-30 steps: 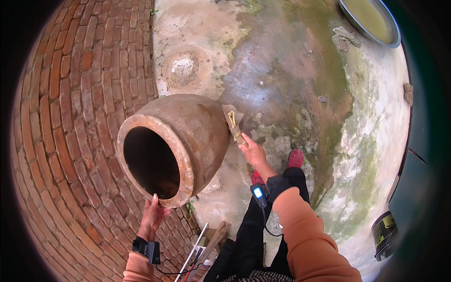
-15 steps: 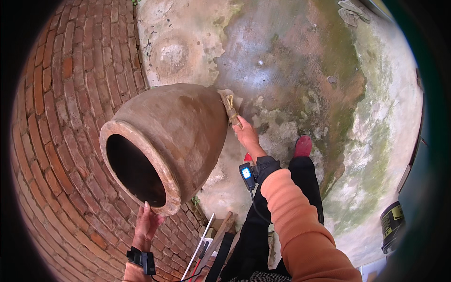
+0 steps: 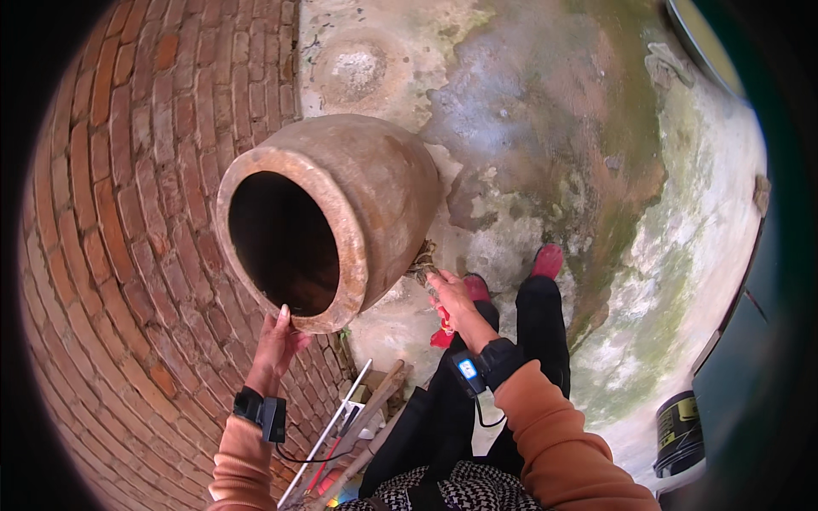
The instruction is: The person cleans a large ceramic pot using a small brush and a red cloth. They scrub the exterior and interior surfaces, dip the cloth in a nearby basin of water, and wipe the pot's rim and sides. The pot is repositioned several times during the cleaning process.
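Left hand [image 3: 277, 345]: fingers spread flat, palm against the lower lip of the clay pot [image 3: 328, 217], propping the rim from below. A black strap device sits on the wrist.

Right hand [image 3: 452, 294]: curled around a fibrous scrubbing wad [image 3: 423, 260], pressed to the pot's underside near where it meets the ground. In the earlier frames the same hand worked the wad high on the pot's shoulder; it has since come down and around to the lower flank, so the scrubbing appears to have shifted from the upper wall to the base region.

Clay pot: large, reddish-brown, lying tipped on its side, dark mouth facing the person, straddling the brick paving [image 3: 128, 255] and the stained concrete floor [image 3: 554, 153]. Compared with a second ago, the mouth is turned more squarely toward the camera.

Sticks and a thin metal rod [image 3: 341, 422]: beside the person's legs.

Black tub [image 3: 679, 430]: far right, well apart.
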Motion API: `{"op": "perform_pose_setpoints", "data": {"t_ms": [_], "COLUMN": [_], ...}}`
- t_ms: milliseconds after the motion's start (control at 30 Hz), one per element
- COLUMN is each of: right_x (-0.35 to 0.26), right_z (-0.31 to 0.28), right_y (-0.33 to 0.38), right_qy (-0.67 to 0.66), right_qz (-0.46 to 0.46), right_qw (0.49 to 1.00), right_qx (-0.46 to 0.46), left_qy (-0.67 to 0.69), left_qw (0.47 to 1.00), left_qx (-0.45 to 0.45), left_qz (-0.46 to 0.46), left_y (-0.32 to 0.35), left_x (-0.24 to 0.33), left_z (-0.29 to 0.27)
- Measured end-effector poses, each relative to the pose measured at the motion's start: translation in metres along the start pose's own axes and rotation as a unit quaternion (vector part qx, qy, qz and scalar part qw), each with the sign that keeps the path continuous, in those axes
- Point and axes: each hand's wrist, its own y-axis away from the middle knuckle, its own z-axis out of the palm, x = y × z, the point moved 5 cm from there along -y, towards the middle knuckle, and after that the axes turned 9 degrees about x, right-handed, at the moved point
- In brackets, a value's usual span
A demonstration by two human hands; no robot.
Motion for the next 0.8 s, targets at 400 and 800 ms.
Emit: {"op": "perform_pose_setpoints", "data": {"t_ms": [400, 800], "right_x": [-0.062, -0.019], "right_z": [-0.009, 0.046], "right_y": [0.168, 0.213], "right_qy": [0.084, 0.130], "right_qz": [-0.122, -0.098], "right_qw": [0.988, 0.986], "right_qx": [0.030, 0.031], "left_qy": [0.022, 0.113], "left_qw": [0.999, 0.990], "left_qx": [-0.012, -0.006], "left_qz": [0.035, 0.087], "left_y": [-0.005, -0.009], "left_x": [-0.006, -0.010], "left_z": [0.007, 0.017]}}
